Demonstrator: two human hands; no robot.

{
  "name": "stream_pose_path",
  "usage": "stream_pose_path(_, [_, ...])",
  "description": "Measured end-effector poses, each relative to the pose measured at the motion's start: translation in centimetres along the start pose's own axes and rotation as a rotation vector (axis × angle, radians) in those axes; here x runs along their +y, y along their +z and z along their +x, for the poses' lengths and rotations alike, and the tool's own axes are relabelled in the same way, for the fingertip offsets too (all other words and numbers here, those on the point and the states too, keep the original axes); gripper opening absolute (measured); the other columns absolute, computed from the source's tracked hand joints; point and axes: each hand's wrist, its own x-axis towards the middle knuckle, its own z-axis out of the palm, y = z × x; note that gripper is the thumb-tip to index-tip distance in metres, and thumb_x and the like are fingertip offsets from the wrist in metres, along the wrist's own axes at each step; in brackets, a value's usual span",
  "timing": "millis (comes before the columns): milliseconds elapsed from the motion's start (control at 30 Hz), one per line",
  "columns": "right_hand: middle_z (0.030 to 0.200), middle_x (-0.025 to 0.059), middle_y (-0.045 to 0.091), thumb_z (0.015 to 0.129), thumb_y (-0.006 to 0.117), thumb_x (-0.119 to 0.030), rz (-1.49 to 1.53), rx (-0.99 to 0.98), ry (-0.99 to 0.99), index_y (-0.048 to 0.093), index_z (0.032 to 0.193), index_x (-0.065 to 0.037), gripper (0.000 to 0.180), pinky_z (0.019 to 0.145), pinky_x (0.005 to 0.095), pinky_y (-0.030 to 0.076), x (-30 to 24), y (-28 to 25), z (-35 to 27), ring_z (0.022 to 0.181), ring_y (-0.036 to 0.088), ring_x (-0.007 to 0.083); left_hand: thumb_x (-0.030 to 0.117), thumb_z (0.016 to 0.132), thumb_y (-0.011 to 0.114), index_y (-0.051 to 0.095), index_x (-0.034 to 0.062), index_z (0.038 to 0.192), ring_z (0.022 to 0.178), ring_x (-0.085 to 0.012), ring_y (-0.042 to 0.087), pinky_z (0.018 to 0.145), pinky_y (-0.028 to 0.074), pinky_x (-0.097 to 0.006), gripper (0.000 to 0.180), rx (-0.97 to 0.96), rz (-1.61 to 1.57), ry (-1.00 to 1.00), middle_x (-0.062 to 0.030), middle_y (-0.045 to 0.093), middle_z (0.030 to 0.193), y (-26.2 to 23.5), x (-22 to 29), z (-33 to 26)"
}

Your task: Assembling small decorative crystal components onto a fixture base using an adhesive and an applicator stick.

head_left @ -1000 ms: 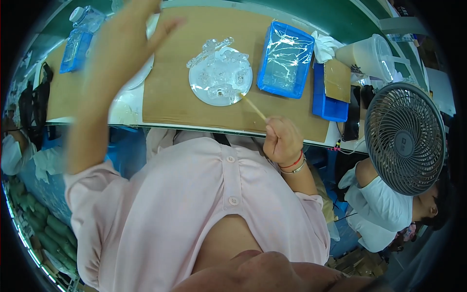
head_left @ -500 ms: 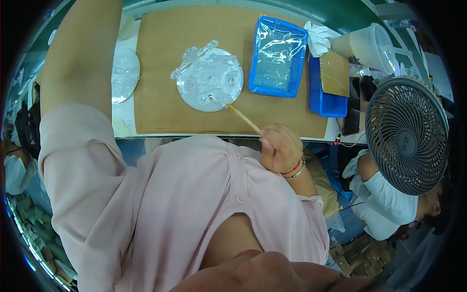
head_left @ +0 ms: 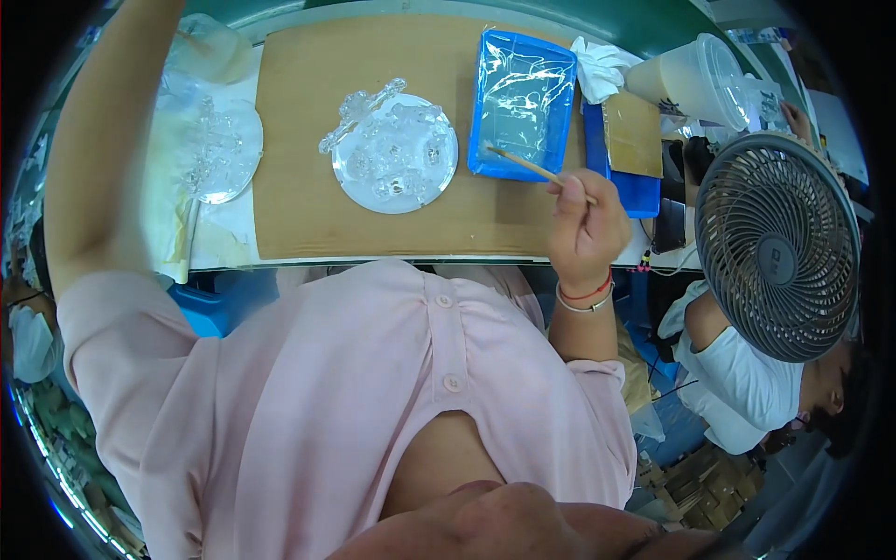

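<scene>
My right hand [head_left: 588,224] is closed around a slim brush-like wooden stick [head_left: 534,166], whose darker tip is over the near part of a blue tray [head_left: 473,154]. Clear shiny film lines that tray. To its left, a round white plate [head_left: 360,192] bears several clear, glassy pieces, and a branching clear piece [head_left: 359,112] lies across its upper left rim. My left forearm [head_left: 107,140] reaches up past the top left edge, so my left hand is out of sight. Beside that forearm lies a second white plate [head_left: 245,154] with clear pieces.
Brown cardboard [head_left: 308,224] covers the tabletop. At right stand a smaller blue bin [head_left: 640,201] with a cardboard piece, a crumpled white cloth [head_left: 599,67], a lidded plastic tub [head_left: 686,79] and a large grey fan [head_left: 777,252]. Another person [head_left: 737,373] sits beyond the fan.
My right hand has moved right and up, carrying the stick's tip from the plate's near edge to over the blue tray. My left forearm has swung left, uncovering more of the left plate.
</scene>
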Motion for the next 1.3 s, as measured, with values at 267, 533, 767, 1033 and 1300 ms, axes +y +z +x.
stream_pose_path(267, [0.073, 0.0104, 0.064, 0.096, 0.051, -0.013, 0.143, 0.083, -0.042, 0.057, 0.089, 0.0, 0.016, 0.05, 0.0209, 0.041, -1.1, -1.5, -2.2, 0.053, 0.052, 0.0095, 0.027, 0.083, 0.062, 0.067, 0.0038, 0.084, 0.08, -0.0374, 0.063, 0.07, 0.048, -0.046, 0.024, -0.163, -0.024, 0.098, -0.019, 0.065, 0.083, -1.4, 5.2, -11.0])
stream_pose_path(533, [0.07, 0.0096, 0.065, 0.092, 0.055, -0.007, 0.103, -0.018, -0.159, 0.06, 0.086, 0.0, 0.01, 0.054, 0.0274, 0.046, -2.7, 2.2, -2.7, 0.057, 0.061, 0.0192, 0.018, 0.085, 0.067, 0.05, 0.0152, 0.131, 0.1, -0.0254, 0.063, 0.085, 0.049, -0.036, 0.049, 0.17, -0.138, 0.325, -0.009, 0.059, 0.122, 0.5, 6.3, -18.4])
stream_pose_path(767, [0.067, 0.0069, 0.065, 0.092, 0.056, -0.009, 0.052, -0.022, -0.076, 0.06, 0.088, -0.001, 0.01, 0.053, 0.0262, 0.046, -2.0, 2.5, -3.3, 0.057, 0.061, 0.0168, 0.011, 0.087, 0.063, 0.046, 0.0167, 0.136, 0.097, -0.0258, 0.064, 0.083, 0.05, -0.035, 0.052, -0.256, -0.823, -0.048, -0.0105, 0.06, 0.119, 0.5, 11.3, -22.2])
stream_pose_path(1033, [0.067, 0.0064, 0.066, 0.094, 0.054, -0.012, 0.114, -0.008, -0.025, 0.06, 0.089, -0.001, 0.013, 0.049, 0.0242, 0.043, -2.7, 2.8, -3.4, 0.053, 0.058, 0.0124, 0.005, 0.087, 0.06, 0.054, 0.0144, 0.127, 0.079, -0.0232, 0.064, 0.073, 0.051, -0.032, 0.041, -0.166, -0.763, 0.238, -0.0115, 0.064, 0.099, 1.4, 9.5, -19.8])
stream_pose_path(1300, [0.067, 0.0066, 0.065, 0.095, 0.054, -0.012, 0.09, 0.053, -0.008, 0.059, 0.09, -0.001, 0.014, 0.047, 0.0233, 0.041, -2.5, 2.5, -3.8, 0.05, 0.055, 0.0096, 0.005, 0.086, 0.06, 0.058, 0.0119, 0.118, 0.074, -0.0248, 0.064, 0.066, 0.049, -0.032, 0.032, -0.175, -0.729, 0.271, -0.0117, 0.065, 0.083, 0.8, 10.5, -19.8])
